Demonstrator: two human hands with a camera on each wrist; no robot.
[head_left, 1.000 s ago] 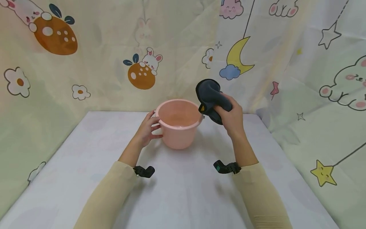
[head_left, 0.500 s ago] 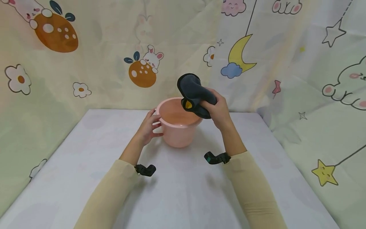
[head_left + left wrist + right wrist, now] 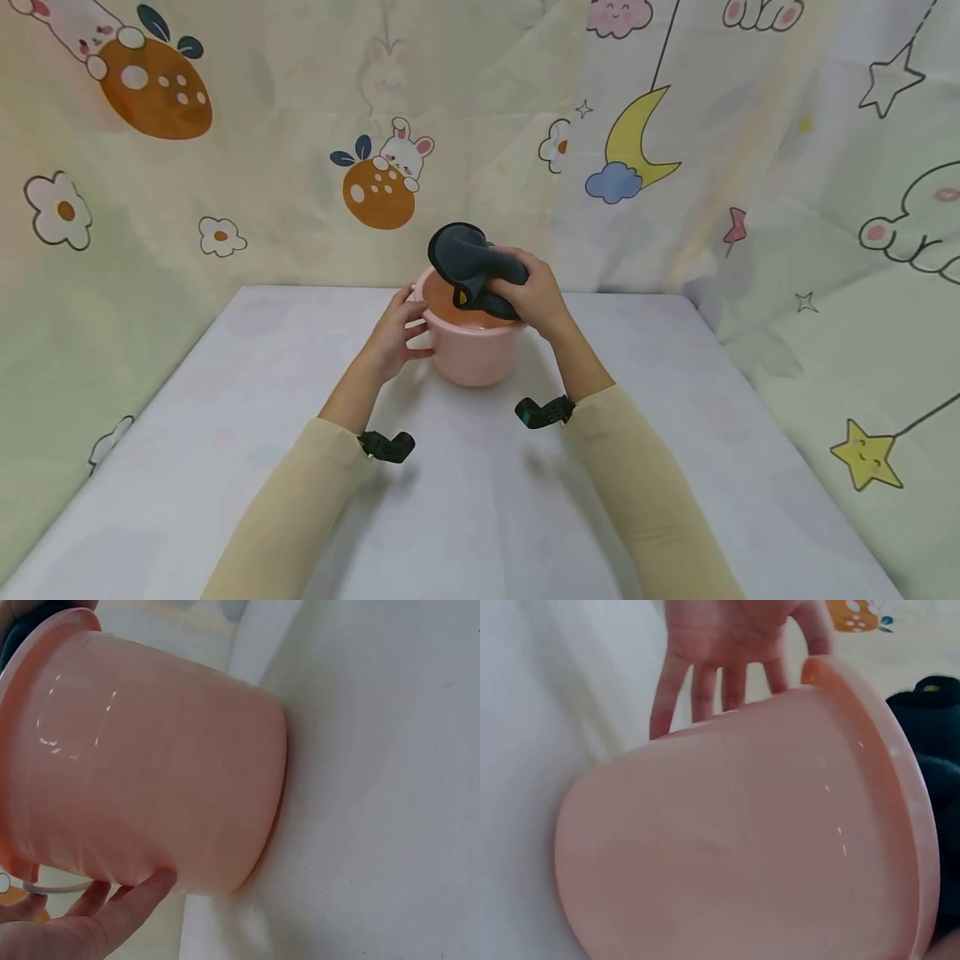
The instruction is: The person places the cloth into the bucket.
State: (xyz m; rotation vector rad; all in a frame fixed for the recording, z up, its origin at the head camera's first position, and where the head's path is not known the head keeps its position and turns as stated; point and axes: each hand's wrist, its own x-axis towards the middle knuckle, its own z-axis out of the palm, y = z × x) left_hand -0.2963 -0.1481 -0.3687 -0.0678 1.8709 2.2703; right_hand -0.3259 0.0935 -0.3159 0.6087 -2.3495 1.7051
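Observation:
A pink plastic bucket (image 3: 476,357) stands upright at the far middle of the table. My left hand (image 3: 396,335) rests on its left side; in the right wrist view, straight, spread fingers (image 3: 703,690) touch the wall and the thumb lies at the rim. Over the bucket's mouth, my right hand (image 3: 534,293) grips a folded dark blue-grey fabric item (image 3: 468,260) with black edging and a small yellow patch. Its exact kind is unclear. It hides part of the opening, and the bucket's bottom is out of sight. A thin pale handle (image 3: 60,888) hangs along the bucket's side in the left wrist view.
The table (image 3: 450,517) is covered in white cloth. A printed curtain (image 3: 480,75) with rabbits, flowers and stars rises directly behind and beside it. A black camera (image 3: 387,447) sits on the left wrist, another camera (image 3: 544,412) on the right.
My right hand has carried the dark fabric item leftward from beside the bucket to above its mouth, then lowered it slightly. My left hand has stayed against the bucket.

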